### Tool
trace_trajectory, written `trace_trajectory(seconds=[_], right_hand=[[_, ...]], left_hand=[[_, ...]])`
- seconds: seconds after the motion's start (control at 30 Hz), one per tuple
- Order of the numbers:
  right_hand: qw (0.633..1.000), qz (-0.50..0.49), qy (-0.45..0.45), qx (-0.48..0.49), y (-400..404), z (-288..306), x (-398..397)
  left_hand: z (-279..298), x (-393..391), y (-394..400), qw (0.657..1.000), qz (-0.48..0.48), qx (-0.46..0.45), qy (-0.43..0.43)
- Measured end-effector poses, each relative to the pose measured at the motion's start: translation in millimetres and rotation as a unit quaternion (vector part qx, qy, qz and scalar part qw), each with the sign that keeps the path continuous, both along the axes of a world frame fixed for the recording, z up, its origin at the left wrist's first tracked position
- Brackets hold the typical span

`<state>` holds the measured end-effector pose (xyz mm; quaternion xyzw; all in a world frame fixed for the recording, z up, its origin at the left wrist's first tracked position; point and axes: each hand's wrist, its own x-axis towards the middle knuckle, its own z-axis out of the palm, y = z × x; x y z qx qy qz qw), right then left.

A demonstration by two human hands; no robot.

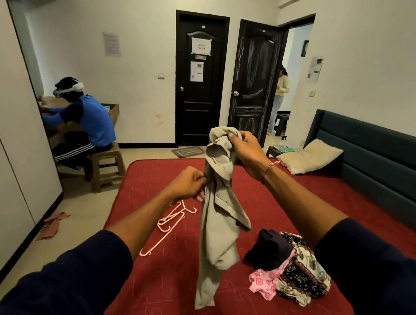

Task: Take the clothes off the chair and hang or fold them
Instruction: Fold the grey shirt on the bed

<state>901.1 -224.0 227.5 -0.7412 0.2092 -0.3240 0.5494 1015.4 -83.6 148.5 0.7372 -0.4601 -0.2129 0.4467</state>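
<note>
Beige shirt point(216, 225) hangs limp over the red bed cover point(287, 196), bunched at its top in our right hand point(247, 152), raised with fingers curled round the cloth, while our left hand point(188, 184), lower, pinches its edge. Pink hangers point(169, 223) lie just left; a heap of patterned clothes point(293, 266) lies right. Door sign point(201, 45) too blurred to read.

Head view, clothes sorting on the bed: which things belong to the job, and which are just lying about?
Part of the job:
- beige shirt, held up by the left hand and right hand
- pink hangers on the red bedspread
- pile of clothes on the bed

Lying about:
- pillow by the headboard
- doormat
- brown scraps on the floor
- stool
</note>
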Motion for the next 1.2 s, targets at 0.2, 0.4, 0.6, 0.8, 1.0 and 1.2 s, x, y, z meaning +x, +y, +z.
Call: trace_trajectory(seconds=[0.2,0.4,0.6,0.8,1.0,1.2], right_hand=[[0.974,0.118,0.172,-0.086,25.2,4.0,-28.2],[0.953,0.128,0.258,-0.096,28.5,-3.4,-39.9],[0.992,0.091,0.089,0.008,30.3,23.3,-26.8],[0.987,0.062,-0.035,0.146,50.2,47.3,-4.9],[0.971,0.031,-0.114,0.209,46.6,58.2,1.5],[0.968,0.023,-0.136,0.212,29.8,58.9,-19.0]], left_hand=[[19.0,0.6,4.3,0.985,0.029,-0.113,0.125],[40.3,-0.3,-0.9,0.967,0.101,-0.18,0.15],[44.7,-1.4,2.7,0.973,0.174,-0.147,0.03],[51.6,-27.7,21.0,0.984,-0.028,-0.174,0.017],[56.6,-10.1,13.9,0.967,0.119,-0.093,-0.204],[63.1,7.0,25.0,0.977,0.133,-0.127,-0.108]])
